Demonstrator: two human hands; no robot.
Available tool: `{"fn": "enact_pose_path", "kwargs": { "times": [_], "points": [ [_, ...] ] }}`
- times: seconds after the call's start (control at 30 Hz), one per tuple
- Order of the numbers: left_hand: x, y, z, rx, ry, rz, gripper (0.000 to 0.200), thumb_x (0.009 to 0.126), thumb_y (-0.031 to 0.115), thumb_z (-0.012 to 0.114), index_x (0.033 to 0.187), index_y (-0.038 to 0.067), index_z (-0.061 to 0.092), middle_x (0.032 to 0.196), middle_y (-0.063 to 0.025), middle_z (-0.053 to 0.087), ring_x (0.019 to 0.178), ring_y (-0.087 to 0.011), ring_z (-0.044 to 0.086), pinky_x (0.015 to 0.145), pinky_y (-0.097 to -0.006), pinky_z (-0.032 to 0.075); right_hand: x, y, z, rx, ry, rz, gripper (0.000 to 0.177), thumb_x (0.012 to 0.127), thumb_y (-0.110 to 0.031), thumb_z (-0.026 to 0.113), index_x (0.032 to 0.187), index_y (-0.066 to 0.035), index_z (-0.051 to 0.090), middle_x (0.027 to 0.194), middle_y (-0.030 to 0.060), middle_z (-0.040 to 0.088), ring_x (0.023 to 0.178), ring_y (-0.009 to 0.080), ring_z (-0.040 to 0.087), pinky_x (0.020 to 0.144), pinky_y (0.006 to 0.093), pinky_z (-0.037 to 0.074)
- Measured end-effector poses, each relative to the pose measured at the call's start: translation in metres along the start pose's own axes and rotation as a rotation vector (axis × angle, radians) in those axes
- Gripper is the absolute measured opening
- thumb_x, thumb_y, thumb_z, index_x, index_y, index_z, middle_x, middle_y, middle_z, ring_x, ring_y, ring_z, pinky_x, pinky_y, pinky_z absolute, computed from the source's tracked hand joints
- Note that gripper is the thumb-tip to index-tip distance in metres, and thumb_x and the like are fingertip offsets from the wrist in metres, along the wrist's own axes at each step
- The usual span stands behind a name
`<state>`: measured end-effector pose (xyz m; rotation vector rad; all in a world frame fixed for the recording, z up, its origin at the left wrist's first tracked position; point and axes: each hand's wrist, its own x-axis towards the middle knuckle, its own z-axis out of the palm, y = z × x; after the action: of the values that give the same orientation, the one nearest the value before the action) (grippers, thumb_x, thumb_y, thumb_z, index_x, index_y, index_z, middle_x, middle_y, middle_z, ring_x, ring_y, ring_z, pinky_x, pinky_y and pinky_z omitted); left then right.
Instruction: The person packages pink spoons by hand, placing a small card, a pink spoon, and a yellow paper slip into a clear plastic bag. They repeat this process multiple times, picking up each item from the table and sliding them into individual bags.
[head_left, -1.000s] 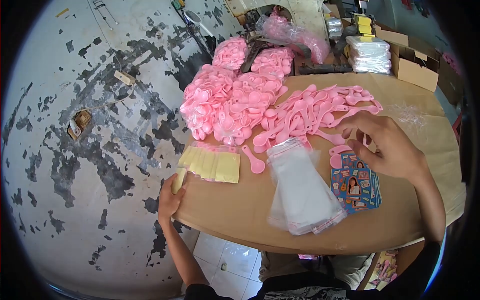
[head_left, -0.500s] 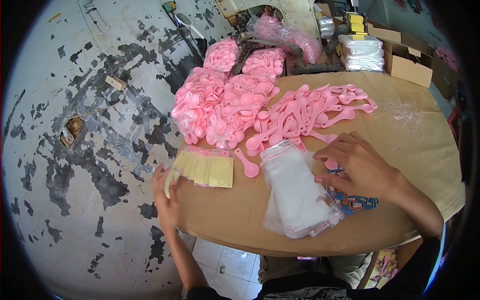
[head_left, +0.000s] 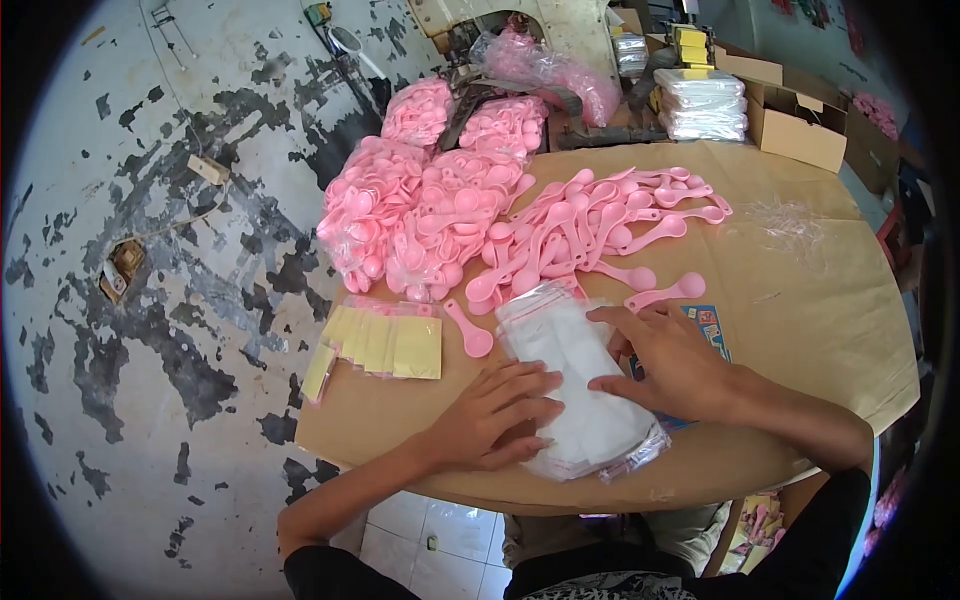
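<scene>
Head view: table [head_left: 820,300] crowded. Loose spoons [head_left: 590,225] heaped at back, bagged spoons [head_left: 400,215] far left, yellow cards [head_left: 385,340] fanned near left edge, lone spoon [head_left: 468,330] beside them. Printed cards [head_left: 712,325] mostly hidden under right hand [head_left: 665,365]. Bags [head_left: 580,390] stacked at near edge. Left hand [head_left: 490,420] palm down on stack's left side, fingers spread. Right hand flat on its right side, fingers spread, pinching nothing.

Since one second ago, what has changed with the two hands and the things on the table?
The left hand let go of the yellow slip, which now lies at the table edge, and moved right onto the clear bags. The right hand came down from the pink spoons onto the same bags, over the printed cards. Spoons, yellow stack and bags stayed put.
</scene>
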<state>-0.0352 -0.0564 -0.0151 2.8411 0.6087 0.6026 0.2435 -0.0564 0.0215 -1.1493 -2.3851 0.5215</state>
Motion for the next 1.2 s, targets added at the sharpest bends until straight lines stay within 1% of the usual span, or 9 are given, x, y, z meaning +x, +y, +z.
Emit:
{"fn": "enact_pose_path", "kwargs": {
  "times": [0.13,0.33,0.43,0.53,0.73,0.83,0.93,1.13,1.2],
  "points": [
    [0.002,0.007,-0.002,0.023,-0.005,-0.056,0.055,0.088,0.032,0.064,0.135,0.009,0.049,0.148,-0.0131,0.039,0.137,-0.0342,0.035,0.112,-0.0493,0.026,0.000,0.008,0.003,0.059,0.038,-0.027,0.046,0.087,-0.016,0.066,0.126,-0.001,0.045,0.088,0.0113,0.067,0.088,0.0300,0.063,0.092,0.0429,0.038],
    [0.003,0.004,0.002,0.054,-0.113,-0.020,0.061,0.088,0.037,0.062,0.139,0.008,0.045,0.151,-0.0138,0.034,0.141,-0.0317,0.030,0.115,-0.0490,0.022,-0.001,0.002,0.001,0.054,0.090,0.023,0.054,0.087,-0.014,0.066,0.133,-0.002,0.040,0.084,0.0096,0.065,0.086,0.0257,0.061,0.089,0.0403,0.041],
    [0.001,0.003,0.003,0.007,-0.059,0.003,0.063,0.089,0.036,0.062,0.141,0.007,0.040,0.151,-0.0158,0.033,0.141,-0.0328,0.030,0.115,-0.0482,0.022,0.002,-0.002,0.003,-0.015,0.240,-0.043,0.048,0.086,-0.010,0.064,0.128,-0.002,0.041,0.084,0.0155,0.068,0.082,0.0348,0.066,0.081,0.0447,0.047],
    [-0.001,0.004,0.005,-0.092,0.064,-0.069,0.065,0.090,0.034,0.060,0.143,0.006,0.035,0.150,-0.0186,0.034,0.140,-0.0343,0.031,0.115,-0.0482,0.022,0.012,0.002,-0.001,0.199,0.075,0.064,0.049,0.085,-0.006,0.063,0.130,-0.004,0.041,0.092,0.0199,0.066,0.084,0.0381,0.065,0.076,0.0440,0.049],
    [-0.001,0.007,0.006,-0.075,-0.011,-0.176,0.063,0.093,0.033,0.055,0.145,0.005,0.032,0.149,-0.0198,0.033,0.140,-0.0351,0.029,0.115,-0.0487,0.021,0.012,0.002,0.008,0.092,0.265,-0.201,0.059,0.085,0.002,0.056,0.139,-0.003,0.033,0.114,0.0316,0.057,0.095,0.0436,0.061,0.082,0.0481,0.048],
    [0.001,0.006,0.003,0.106,-0.119,-0.097,0.058,0.094,0.031,0.053,0.143,0.006,0.037,0.149,-0.0179,0.034,0.140,-0.0347,0.029,0.115,-0.0485,0.021,0.011,0.000,0.006,0.146,0.257,-0.243,0.065,0.086,0.006,0.050,0.146,-0.005,0.025,0.117,0.0335,0.055,0.099,0.0455,0.060,0.085,0.0489,0.047],
    [0.001,0.004,0.005,0.068,-0.071,-0.094,0.054,0.093,0.027,0.053,0.142,0.007,0.042,0.149,-0.0163,0.035,0.140,-0.0357,0.029,0.115,-0.0475,0.021,0.012,-0.002,-0.007,0.251,0.192,-0.176,0.067,0.088,0.009,0.044,0.148,-0.006,0.020,0.118,0.0304,0.057,0.098,0.0441,0.061,0.085,0.0473,0.048],
    [0.002,0.006,0.002,0.118,-0.084,-0.065,0.056,0.092,0.028,0.055,0.142,0.007,0.041,0.147,-0.0189,0.036,0.137,-0.0375,0.032,0.114,-0.0485,0.024,0.011,0.004,-0.037,0.495,0.285,-0.227,0.053,0.094,0.010,0.037,0.144,-0.006,0.029,0.109,0.0169,0.063,0.102,0.0225,0.063,0.084,0.0314,0.048],
    [0.000,0.008,0.002,0.116,0.065,-0.123,0.062,0.090,0.033,0.058,0.142,0.005,0.039,0.146,-0.0201,0.035,0.137,-0.0359,0.033,0.113,-0.0475,0.024,0.006,-0.002,-0.047,0.462,0.306,-0.216,0.049,0.094,0.011,0.036,0.140,-0.004,0.033,0.097,0.0128,0.062,0.091,0.0158,0.062,0.080,0.0293,0.049]
  ]
}}
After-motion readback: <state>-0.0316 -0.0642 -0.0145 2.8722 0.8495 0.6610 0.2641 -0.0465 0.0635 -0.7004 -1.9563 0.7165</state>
